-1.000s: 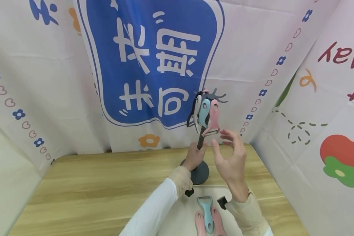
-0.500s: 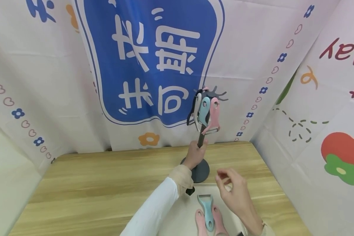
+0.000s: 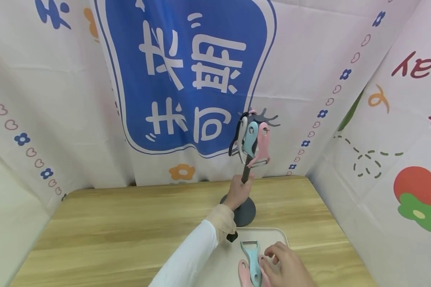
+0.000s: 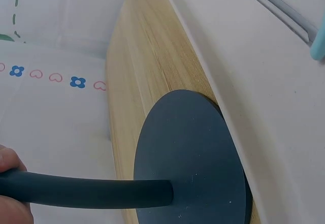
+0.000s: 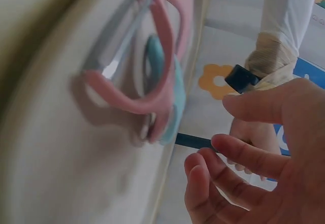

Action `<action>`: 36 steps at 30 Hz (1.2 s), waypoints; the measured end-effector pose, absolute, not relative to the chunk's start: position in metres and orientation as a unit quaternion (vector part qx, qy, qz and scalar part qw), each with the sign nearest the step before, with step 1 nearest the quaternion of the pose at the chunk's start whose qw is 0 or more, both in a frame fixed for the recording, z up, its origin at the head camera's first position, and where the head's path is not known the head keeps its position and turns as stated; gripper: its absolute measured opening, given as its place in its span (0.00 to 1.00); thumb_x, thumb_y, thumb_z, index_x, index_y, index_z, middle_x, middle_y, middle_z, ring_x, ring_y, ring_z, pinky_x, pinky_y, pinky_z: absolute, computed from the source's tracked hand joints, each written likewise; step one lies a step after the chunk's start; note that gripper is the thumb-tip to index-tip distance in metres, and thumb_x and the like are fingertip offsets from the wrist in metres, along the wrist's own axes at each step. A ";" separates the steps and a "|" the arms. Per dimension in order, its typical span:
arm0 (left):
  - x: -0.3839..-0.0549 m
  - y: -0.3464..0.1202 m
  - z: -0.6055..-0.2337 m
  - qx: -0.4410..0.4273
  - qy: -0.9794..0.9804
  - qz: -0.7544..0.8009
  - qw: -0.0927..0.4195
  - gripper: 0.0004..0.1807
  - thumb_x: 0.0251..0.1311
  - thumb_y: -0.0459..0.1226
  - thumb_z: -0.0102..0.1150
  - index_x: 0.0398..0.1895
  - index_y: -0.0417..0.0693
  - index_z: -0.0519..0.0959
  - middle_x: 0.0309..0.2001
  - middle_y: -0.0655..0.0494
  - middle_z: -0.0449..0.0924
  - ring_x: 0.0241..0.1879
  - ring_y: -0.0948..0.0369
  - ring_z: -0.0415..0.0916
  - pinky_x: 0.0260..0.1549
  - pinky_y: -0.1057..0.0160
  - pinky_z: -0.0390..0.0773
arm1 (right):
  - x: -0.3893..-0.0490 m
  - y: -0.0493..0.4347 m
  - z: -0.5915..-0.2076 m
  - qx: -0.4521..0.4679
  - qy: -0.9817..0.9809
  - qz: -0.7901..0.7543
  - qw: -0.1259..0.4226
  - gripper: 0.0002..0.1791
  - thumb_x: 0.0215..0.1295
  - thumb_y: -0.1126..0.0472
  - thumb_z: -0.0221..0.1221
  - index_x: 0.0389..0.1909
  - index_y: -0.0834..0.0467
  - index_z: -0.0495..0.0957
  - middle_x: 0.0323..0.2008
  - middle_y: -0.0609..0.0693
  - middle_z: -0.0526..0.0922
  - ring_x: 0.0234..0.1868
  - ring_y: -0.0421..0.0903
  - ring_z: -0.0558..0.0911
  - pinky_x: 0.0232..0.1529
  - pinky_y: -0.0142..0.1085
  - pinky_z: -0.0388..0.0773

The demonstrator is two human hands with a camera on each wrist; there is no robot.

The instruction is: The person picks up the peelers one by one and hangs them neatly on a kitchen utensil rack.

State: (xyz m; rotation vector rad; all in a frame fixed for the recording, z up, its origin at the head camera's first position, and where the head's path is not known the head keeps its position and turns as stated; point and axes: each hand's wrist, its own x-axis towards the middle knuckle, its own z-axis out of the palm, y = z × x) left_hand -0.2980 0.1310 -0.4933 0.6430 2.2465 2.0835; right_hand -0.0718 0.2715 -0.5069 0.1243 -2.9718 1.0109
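My left hand [image 3: 238, 193] grips the post of a dark stand [image 3: 245, 215]; in the left wrist view its fingers wrap the post [image 4: 96, 189]. From the stand's top hang a pink peeler [image 3: 263, 143], a light blue peeler [image 3: 250, 139], a whitish peeler [image 3: 241, 135] and something black behind. Over the cream tray [image 3: 215, 265] is my right hand [image 3: 287, 267], holding nothing, fingers loosely bent. It is nearest a pink peeler that it partly hides, lying beside a light blue peeler [image 3: 252, 259] and another pink peeler [image 3: 243, 273]. The right wrist view shows a gap between fingers and peelers.
The tray lies on a wood-grain table [image 3: 129, 223], close in front of the stand's base. Bare branch hooks [image 3: 271, 119] stick out at the stand's upper right. A printed curtain [image 3: 294, 59] hangs behind, with another on the right.
My right hand has come away from the hanging pink peeler, moving down and toward me to the peelers in the tray. My left hand keeps its grip on the post.
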 end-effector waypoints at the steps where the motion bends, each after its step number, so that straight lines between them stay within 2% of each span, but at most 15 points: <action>1: -0.298 0.131 -0.493 0.206 0.718 0.665 0.002 0.31 0.81 0.42 0.53 0.12 0.52 0.62 0.10 0.67 0.56 0.12 0.67 0.51 0.15 0.67 0.54 | -0.070 0.272 -0.509 0.037 -0.948 0.317 -0.007 0.09 0.68 0.50 0.72 0.37 0.49 0.85 0.34 0.39 0.80 0.31 0.32 0.75 0.31 0.30 0.73; 6: -0.300 0.132 -0.491 0.210 0.721 0.660 -0.012 0.30 0.80 0.40 0.53 0.12 0.53 0.62 0.10 0.68 0.56 0.12 0.68 0.51 0.15 0.67 0.54 | -0.065 0.272 -0.519 0.048 -0.951 0.306 -0.009 0.08 0.62 0.56 0.75 0.33 0.49 0.84 0.31 0.39 0.75 0.29 0.32 0.71 0.30 0.29 0.71; 11: -0.302 0.134 -0.490 0.206 0.726 0.656 -0.011 0.31 0.79 0.40 0.53 0.11 0.54 0.61 0.10 0.68 0.56 0.12 0.67 0.51 0.15 0.67 0.53 | -0.065 0.274 -0.526 0.052 -0.948 0.306 -0.064 0.09 0.58 0.58 0.74 0.37 0.52 0.84 0.31 0.42 0.72 0.28 0.32 0.69 0.28 0.30 0.70; 17: -0.301 0.134 -0.491 0.210 0.725 0.656 -0.005 0.31 0.80 0.41 0.53 0.11 0.54 0.61 0.10 0.67 0.57 0.12 0.67 0.52 0.15 0.67 0.54 | -0.065 0.275 -0.530 0.044 -0.938 0.330 -0.098 0.11 0.59 0.59 0.71 0.40 0.56 0.82 0.32 0.45 0.72 0.26 0.34 0.71 0.25 0.30 0.71; 24: -0.299 0.133 -0.491 0.212 0.720 0.661 0.000 0.31 0.81 0.42 0.52 0.11 0.53 0.61 0.10 0.66 0.56 0.12 0.66 0.51 0.15 0.67 0.53 | -0.065 0.270 -0.531 0.005 -0.930 0.346 -0.121 0.14 0.57 0.58 0.70 0.41 0.56 0.77 0.23 0.45 0.75 0.23 0.39 0.73 0.23 0.31 0.70; 30: -0.297 0.133 -0.492 0.212 0.714 0.667 0.010 0.32 0.81 0.42 0.52 0.10 0.52 0.61 0.10 0.66 0.56 0.11 0.65 0.51 0.15 0.66 0.54 | -0.063 0.262 -0.532 -0.020 -0.939 0.328 -0.099 0.16 0.51 0.60 0.69 0.39 0.56 0.75 0.20 0.45 0.72 0.20 0.40 0.71 0.21 0.32 0.66; 36: -0.297 0.132 -0.492 0.203 0.717 0.667 -0.001 0.31 0.81 0.41 0.52 0.12 0.53 0.62 0.10 0.66 0.57 0.11 0.66 0.52 0.15 0.67 0.54 | -0.064 0.262 -0.533 -0.023 -0.937 0.334 -0.101 0.16 0.51 0.61 0.70 0.40 0.57 0.75 0.20 0.46 0.73 0.21 0.41 0.72 0.22 0.32 0.66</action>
